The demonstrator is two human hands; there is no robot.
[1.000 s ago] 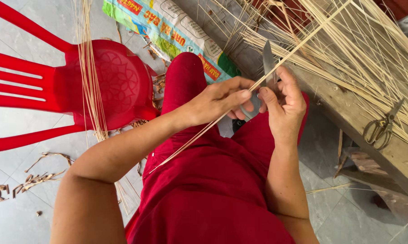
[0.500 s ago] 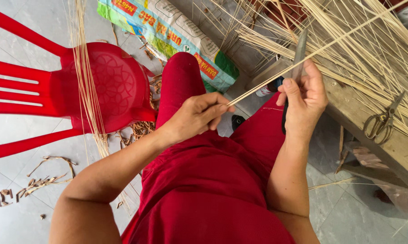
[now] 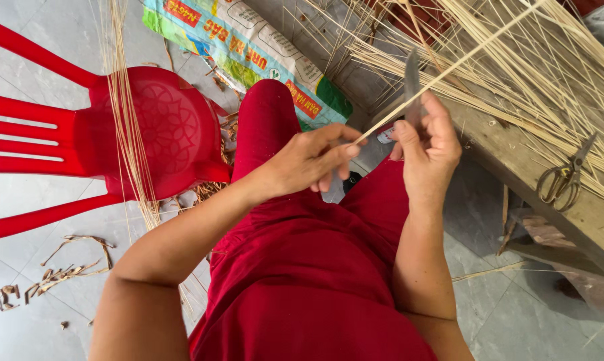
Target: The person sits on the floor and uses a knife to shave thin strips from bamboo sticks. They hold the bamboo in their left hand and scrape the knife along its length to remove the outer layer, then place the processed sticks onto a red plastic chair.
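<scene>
My left hand (image 3: pixel 312 160) pinches the near end of a long pale bamboo strip (image 3: pixel 449 67) that runs up to the right. My right hand (image 3: pixel 427 144) grips a knife (image 3: pixel 412 83), blade upright, pressed against the strip just beyond my left fingers. Both hands hover above my lap, which is covered by red trousers (image 3: pixel 315 267).
A red plastic chair (image 3: pixel 155 134) lies tipped at the left with thin strips (image 3: pixel 125 100) draped over it. A printed sack (image 3: pixel 248 53) lies on the tiled floor. A wooden bench (image 3: pixel 516 160) at the right carries a heap of strips (image 3: pixel 549 73) and scissors (image 3: pixel 566 177).
The strip's near end, which hung below my hands a second ago, now ends in my left fingers. My right hand with the knife has lifted slightly.
</scene>
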